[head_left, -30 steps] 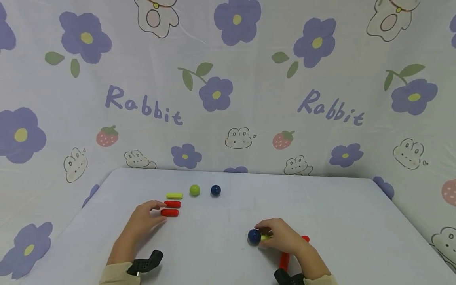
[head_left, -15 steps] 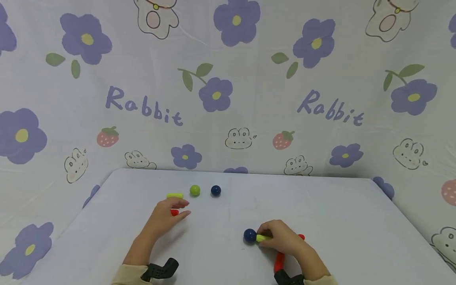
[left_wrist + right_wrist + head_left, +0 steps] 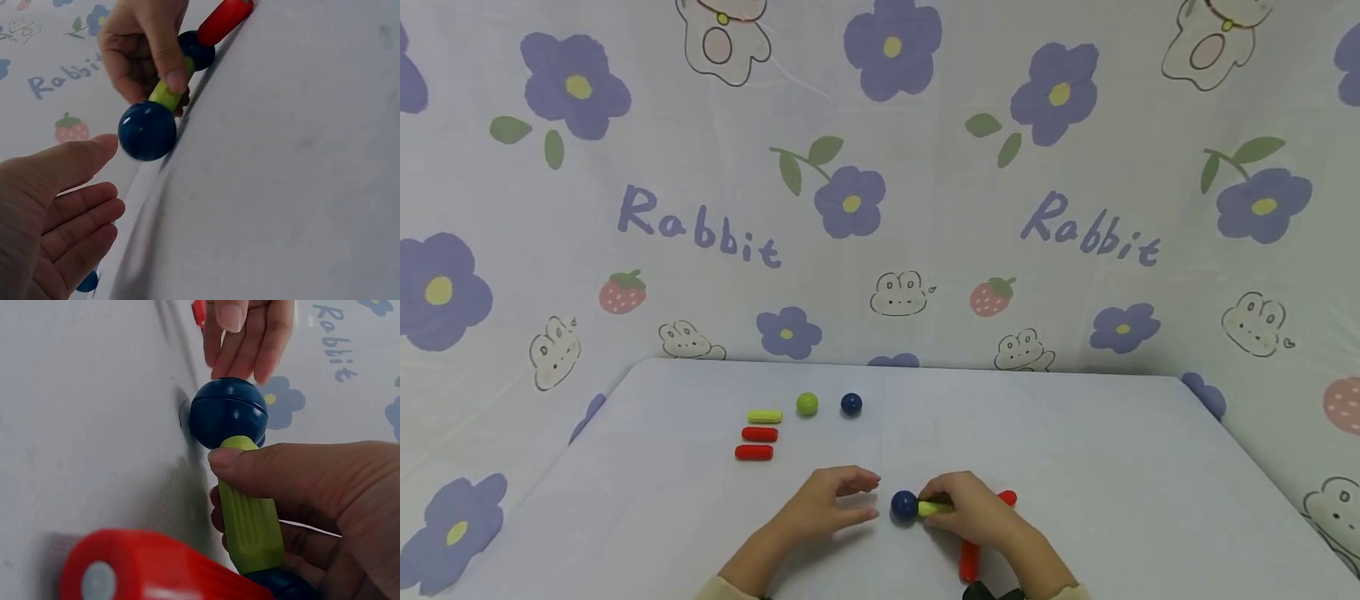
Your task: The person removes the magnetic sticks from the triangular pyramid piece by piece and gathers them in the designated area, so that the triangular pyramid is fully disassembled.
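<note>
My right hand [image 3: 973, 510] pinches a ribbed yellow-green rod [image 3: 253, 525] between thumb and fingers. One end of the rod meets a dark blue ball [image 3: 904, 506]; at its other end sits a second blue ball [image 3: 199, 51], mostly hidden in the head view. Two red rods, one nearer [image 3: 970, 561] and one farther [image 3: 1009, 497], stick out from behind the right hand. The nearer one has a pale grey disc on its end in the right wrist view. Just left of the first ball, my left hand [image 3: 823, 504] holds nothing, its fingers extended and apart from the ball.
Back left on the white table [image 3: 1075, 442] lie a yellow-green rod [image 3: 765, 417] and two red rods, one behind [image 3: 760, 434] the other [image 3: 754, 452]. Beside them sit a lime green ball [image 3: 807, 404] and a dark blue ball [image 3: 852, 404]. A patterned cloth [image 3: 947, 183] hangs behind.
My left hand has left the red rods at the back left and come right and nearer, beside the blue ball. The right hand has shifted slightly left with the joined pieces.
</note>
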A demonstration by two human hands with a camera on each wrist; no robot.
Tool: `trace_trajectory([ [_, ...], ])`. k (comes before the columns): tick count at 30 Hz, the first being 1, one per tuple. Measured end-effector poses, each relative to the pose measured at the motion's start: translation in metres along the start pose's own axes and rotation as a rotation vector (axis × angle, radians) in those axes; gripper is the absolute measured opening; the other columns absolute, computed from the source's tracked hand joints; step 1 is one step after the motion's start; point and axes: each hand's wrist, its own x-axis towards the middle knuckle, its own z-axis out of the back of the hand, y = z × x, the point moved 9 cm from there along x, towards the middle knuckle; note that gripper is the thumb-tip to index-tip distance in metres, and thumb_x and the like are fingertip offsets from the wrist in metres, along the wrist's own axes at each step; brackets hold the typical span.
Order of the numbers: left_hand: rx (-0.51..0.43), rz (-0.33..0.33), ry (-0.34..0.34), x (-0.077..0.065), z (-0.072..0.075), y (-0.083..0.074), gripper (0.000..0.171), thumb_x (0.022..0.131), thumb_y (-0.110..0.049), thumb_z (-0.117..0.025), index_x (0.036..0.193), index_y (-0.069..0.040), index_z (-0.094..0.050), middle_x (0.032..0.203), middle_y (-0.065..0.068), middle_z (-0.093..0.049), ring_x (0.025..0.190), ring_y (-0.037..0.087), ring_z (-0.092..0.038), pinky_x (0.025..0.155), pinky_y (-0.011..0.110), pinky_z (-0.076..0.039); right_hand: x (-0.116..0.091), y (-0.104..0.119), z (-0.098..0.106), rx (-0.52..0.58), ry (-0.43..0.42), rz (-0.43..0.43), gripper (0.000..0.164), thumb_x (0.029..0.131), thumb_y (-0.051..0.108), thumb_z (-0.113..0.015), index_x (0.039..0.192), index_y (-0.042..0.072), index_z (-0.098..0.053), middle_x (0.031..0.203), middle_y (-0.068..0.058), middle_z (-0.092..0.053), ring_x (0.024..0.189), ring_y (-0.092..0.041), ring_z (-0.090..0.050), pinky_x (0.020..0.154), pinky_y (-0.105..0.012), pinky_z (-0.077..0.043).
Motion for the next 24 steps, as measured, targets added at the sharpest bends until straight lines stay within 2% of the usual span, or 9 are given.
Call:
trace_trajectory([
  [3,-0.007,-0.015,0.034,0.000,-0.013,-0.005,0.045,0.082,-0.027,-0.071,0.122,-0.009,-0.059,0.119,0.003,-0.064,0.110,0.014,-0.060,0.096,0.031,-0.047,0.000,0.005,-0.002,-0.001,0.004,0.028,0.021,0.080,0.011,-0.072,0.099,0.004,-0.069,0.096,-0.005,-0.069,0.083,-0.013,-0.057,0.080,-0.036,-0.051],
  [7,-0.012,-0.034,0.052,-0.001,-0.020,-0.010,0.043,0.081,-0.023,-0.072,0.120,-0.009,-0.060,0.117,0.001,-0.065,0.106,0.008,-0.060,0.095,0.026,-0.047,0.000,0.012,-0.004,-0.011,0.005,0.061,0.020,0.080,0.011,-0.072,0.098,0.004,-0.069,0.096,-0.004,-0.069,0.083,-0.011,-0.057,0.078,-0.031,-0.051],
  [10,-0.007,-0.039,0.049,-0.001,-0.022,-0.011,0.040,0.081,-0.022,-0.072,0.118,-0.010,-0.062,0.114,0.000,-0.066,0.102,0.005,-0.060,0.093,0.022,-0.048,0.000,0.014,-0.006,-0.014,0.014,0.067,0.020,0.080,0.012,-0.071,0.098,0.005,-0.069,0.097,-0.003,-0.069,0.084,-0.011,-0.057,0.079,-0.029,-0.050],
  [19,0.026,-0.083,0.034,-0.001,-0.023,-0.014,0.038,0.082,-0.023,-0.071,0.115,-0.009,-0.062,0.112,0.000,-0.066,0.099,0.003,-0.060,0.089,0.019,-0.049,0.002,0.019,-0.012,-0.002,0.040,0.061,0.020,0.081,0.011,-0.071,0.100,0.005,-0.069,0.098,-0.003,-0.069,0.088,-0.014,-0.058,0.084,-0.036,-0.051],
  [24,0.032,-0.091,0.036,-0.001,-0.024,-0.016,0.036,0.081,-0.024,-0.072,0.112,-0.010,-0.063,0.108,-0.002,-0.066,0.096,0.001,-0.059,0.088,0.020,-0.049,0.001,0.020,-0.012,-0.007,0.030,0.077,0.019,0.081,0.010,-0.071,0.099,0.005,-0.069,0.097,-0.003,-0.068,0.088,-0.012,-0.059,0.081,-0.031,-0.051],
])
